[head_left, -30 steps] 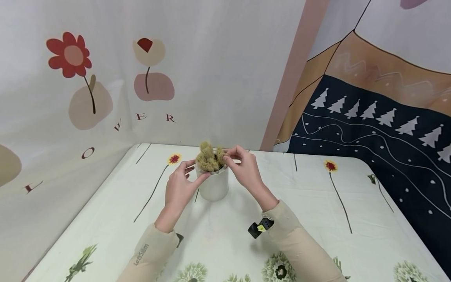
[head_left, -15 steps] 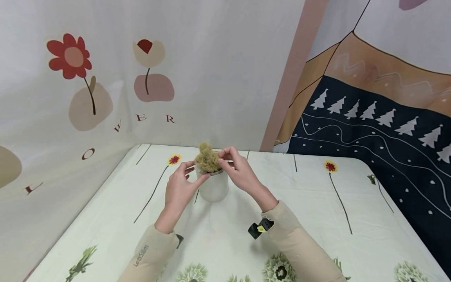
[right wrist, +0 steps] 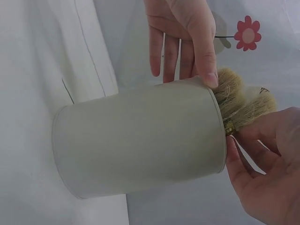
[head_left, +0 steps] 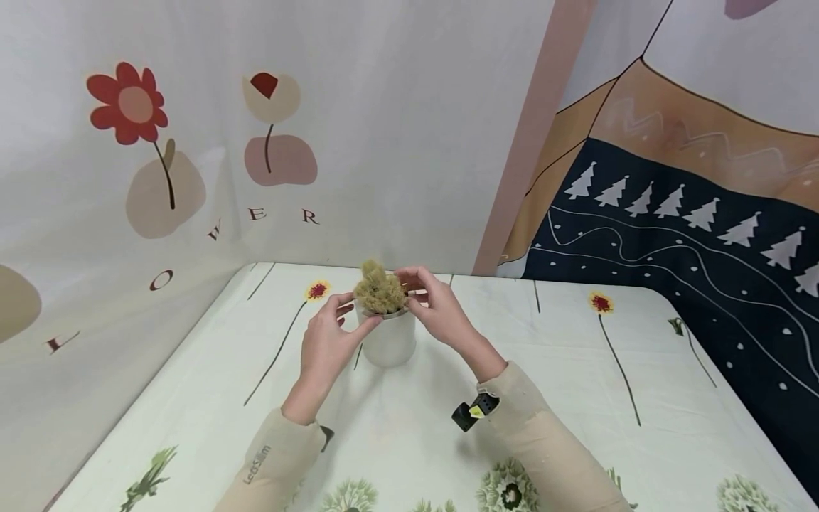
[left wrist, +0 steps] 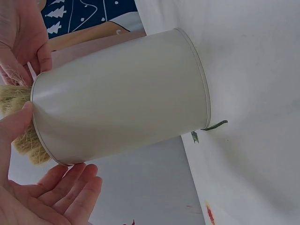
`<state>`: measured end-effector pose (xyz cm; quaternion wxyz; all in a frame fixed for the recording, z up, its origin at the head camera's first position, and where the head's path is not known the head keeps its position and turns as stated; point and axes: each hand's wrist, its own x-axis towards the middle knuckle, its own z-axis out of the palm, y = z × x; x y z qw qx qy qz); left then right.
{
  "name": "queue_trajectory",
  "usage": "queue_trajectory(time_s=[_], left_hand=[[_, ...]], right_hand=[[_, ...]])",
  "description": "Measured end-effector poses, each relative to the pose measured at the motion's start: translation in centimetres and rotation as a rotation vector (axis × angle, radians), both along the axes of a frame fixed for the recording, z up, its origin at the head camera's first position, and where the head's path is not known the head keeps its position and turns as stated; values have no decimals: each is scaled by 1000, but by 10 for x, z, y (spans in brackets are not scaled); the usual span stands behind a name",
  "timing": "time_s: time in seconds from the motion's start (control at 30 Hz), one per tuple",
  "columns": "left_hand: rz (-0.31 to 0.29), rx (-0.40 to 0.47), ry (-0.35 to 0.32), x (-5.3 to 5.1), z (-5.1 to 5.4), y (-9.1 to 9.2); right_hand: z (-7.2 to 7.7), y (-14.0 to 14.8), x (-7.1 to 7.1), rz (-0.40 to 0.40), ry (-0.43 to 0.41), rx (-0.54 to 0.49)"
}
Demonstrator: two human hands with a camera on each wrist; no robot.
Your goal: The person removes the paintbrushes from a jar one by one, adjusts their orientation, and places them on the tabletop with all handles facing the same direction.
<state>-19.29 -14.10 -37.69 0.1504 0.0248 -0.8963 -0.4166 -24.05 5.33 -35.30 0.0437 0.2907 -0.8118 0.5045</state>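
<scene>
Tan tufts stand out of the mouth of a pale pot, which sits upright toward the back of the table. I watch the left hand holding the pot at its rim, the thumb on the near side, the fingers wide and reaching round the outer wall. On the left wrist view I can see that thumb lying right beside the fuzzy strands. On the opposite side, the right hand has its fingers narrow, the tips pinching a tuft low down, just above the rim; my right wrist view shows a small gold patch there (what it is exactly, I cannot tell). How far the tufts go down into the pot is hidden from me. Both arms wear beige sleeves, and near the right cuff I see a black device with a yellow mark. Behind the table hangs a pale curtain with printed flowers and letters, and to its right I have a dark panel with white trees.
</scene>
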Motion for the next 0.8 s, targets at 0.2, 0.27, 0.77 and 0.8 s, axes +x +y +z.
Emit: queue_trajectory(time_s=[0.2,0.27,0.77,0.8], left_hand=[[0,-3,-5,0,-1,0],[2,-4,-8,-1,-1,0],[7,2,-20,-1,0,1],[7,3,-20,-1,0,1]], right_hand=[[-3,0,-3,-52,-26,-34],[-4,1,-4,-59,-23,-41],[-1,6,-4,-70,9,-76],[-1,6,-4,-69,17,-83]])
